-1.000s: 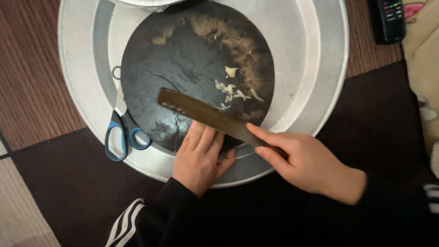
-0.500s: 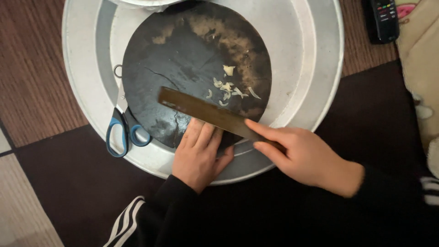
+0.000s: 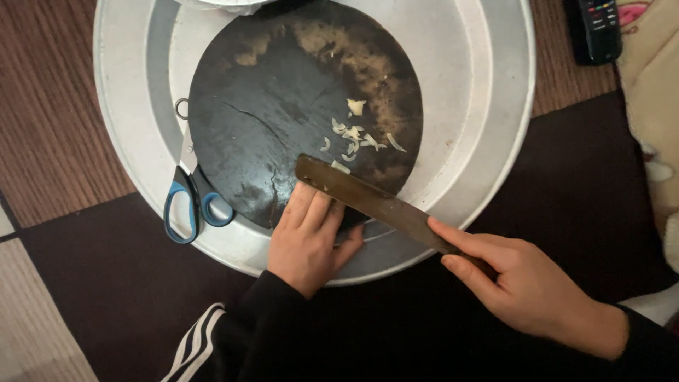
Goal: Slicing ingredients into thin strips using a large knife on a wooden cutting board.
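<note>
Fingers [image 3: 467, 244] of the right hand [image 3: 527, 286] clasp the long dull metal knife [image 3: 371, 200], its blade lying just above the left hand [image 3: 308, 240] flattened on the round dark board [image 3: 283, 106].

Dim, warm indoor light; soft focus throughout.

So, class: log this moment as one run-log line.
left hand: flat on dark round board | right hand: gripping knife | blade over board's edge | chopped bits beyond | scissors on tray

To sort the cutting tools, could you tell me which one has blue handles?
The scissors on the tray's left; the long knife, held by the right hand, is plain dark metal.
</note>
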